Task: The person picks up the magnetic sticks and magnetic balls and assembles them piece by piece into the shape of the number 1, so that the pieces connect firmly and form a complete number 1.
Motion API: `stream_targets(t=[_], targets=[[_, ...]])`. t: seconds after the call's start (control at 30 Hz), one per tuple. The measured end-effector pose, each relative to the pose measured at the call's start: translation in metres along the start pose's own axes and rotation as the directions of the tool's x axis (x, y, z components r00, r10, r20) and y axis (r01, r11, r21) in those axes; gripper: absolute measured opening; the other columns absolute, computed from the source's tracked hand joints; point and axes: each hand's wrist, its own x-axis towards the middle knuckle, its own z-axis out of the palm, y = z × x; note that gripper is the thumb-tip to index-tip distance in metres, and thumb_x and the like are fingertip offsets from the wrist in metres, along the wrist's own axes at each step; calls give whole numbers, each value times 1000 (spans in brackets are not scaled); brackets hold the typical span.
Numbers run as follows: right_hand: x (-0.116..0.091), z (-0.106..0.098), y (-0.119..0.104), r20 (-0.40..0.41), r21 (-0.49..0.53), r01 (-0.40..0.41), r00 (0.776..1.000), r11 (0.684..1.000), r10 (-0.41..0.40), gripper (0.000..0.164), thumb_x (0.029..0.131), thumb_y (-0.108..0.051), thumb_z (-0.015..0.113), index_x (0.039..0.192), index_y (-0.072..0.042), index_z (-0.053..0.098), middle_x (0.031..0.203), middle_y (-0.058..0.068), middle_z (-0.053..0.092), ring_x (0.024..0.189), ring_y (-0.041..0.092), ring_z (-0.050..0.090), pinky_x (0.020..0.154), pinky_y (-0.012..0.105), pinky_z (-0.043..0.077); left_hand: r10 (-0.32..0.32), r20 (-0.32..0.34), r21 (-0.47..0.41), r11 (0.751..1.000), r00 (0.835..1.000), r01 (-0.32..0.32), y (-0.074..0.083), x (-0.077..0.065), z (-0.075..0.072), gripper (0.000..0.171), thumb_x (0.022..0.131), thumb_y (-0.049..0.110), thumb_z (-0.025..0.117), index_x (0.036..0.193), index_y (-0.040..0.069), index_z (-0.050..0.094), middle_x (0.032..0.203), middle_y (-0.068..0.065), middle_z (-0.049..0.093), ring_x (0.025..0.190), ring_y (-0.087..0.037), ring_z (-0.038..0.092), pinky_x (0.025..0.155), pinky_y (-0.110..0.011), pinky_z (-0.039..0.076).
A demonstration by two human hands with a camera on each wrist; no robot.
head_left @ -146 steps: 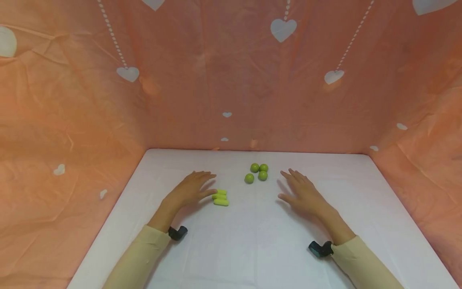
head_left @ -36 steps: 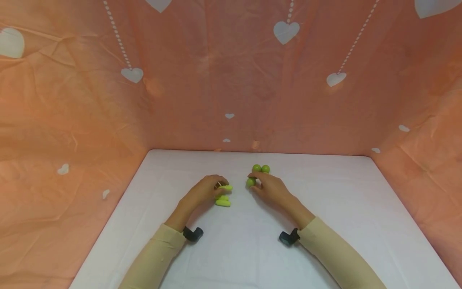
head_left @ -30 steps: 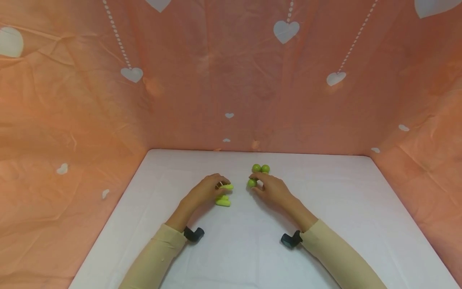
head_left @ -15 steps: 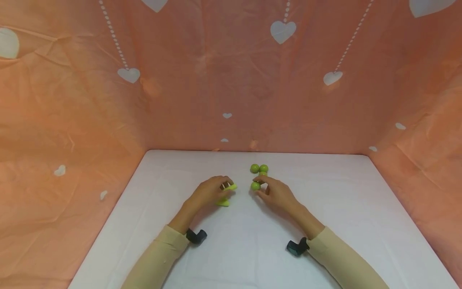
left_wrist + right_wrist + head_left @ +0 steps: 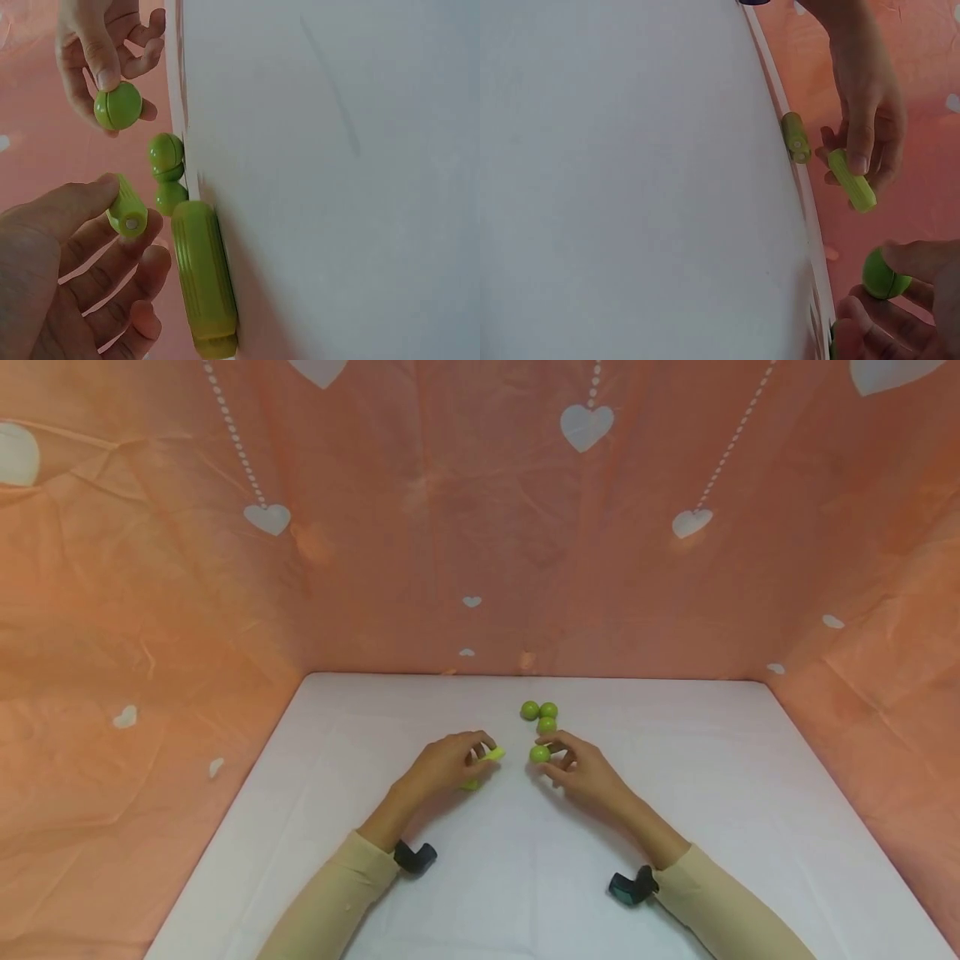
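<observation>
My left hand (image 5: pixel 448 766) pinches a short yellow-green rod (image 5: pixel 495 753) between thumb and fingers, above the table. A small silvery disc shows in the end of this rod (image 5: pixel 127 206) in the left wrist view. Facing it, my right hand (image 5: pixel 596 778) pinches a glossy green ball (image 5: pixel 539 754), which has a seam round it in the left wrist view. A gap separates rod and ball. Beneath the left hand lie other rods (image 5: pixel 469 785), mostly hidden by it in the head view. Three more balls (image 5: pixel 547 725) sit together beyond the right hand.
A white-covered table (image 5: pixel 525 877) spreads under both hands. Orange cloth (image 5: pixel 405 543) with pale hearts hangs behind it and at both sides. Dark wrist cameras (image 5: pixel 415 857) stick out from the sleeve cuffs.
Both hands were open and apart at first. The left has since picked up a rod and moved right. The right has taken one ball and drawn it away from the others, towards me.
</observation>
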Motion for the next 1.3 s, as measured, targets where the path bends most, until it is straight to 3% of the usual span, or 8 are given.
stream_targets(t=[0.3, 0.5, 0.83, 1.3], targets=[[-7, -4, 10, 10, 169, -94, 996, 981, 94, 46, 101, -14, 77, 144, -6, 62, 127, 17, 71, 76, 20, 69, 54, 31, 55, 35, 25, 2, 999, 999, -35, 9, 3, 9, 27, 104, 31, 75, 126, 17, 72, 108, -1, 76, 96, -16, 71, 85, -39, 58], [-12, -7, 13, 6, 270, -130, 991, 954, 133, 42, 103, -15, 74, 141, -2, 61, 119, 20, 74, 76, 19, 69, 54, 33, 57, 49, 25, 16, 999, 998, -49, 16, 4, 14, 27, 104, 33, 74, 126, 18, 71, 108, 1, 75, 95, -15, 69, 86, -38, 57], [-12, -3, 17, 16, 501, -146, 987, 853, 159, 42, 104, -6, 70, 140, 7, 55, 117, 29, 72, 74, 18, 69, 53, 32, 58, 65, 38, 19, 998, 997, -65, 25, 6, 17, 26, 105, 33, 73, 126, 18, 71, 106, 2, 75, 94, -14, 68, 85, -36, 56], [-10, 4, 20, 47, 536, -210, 974, 818, 220, 42, 106, -15, 69, 141, 2, 55, 120, 20, 74, 79, 17, 68, 56, 30, 58, 80, 46, 28, 996, 996, -82, 32, 9, 24, 25, 105, 34, 72, 125, 20, 71, 103, 4, 74, 90, -10, 66, 81, -33, 54]])
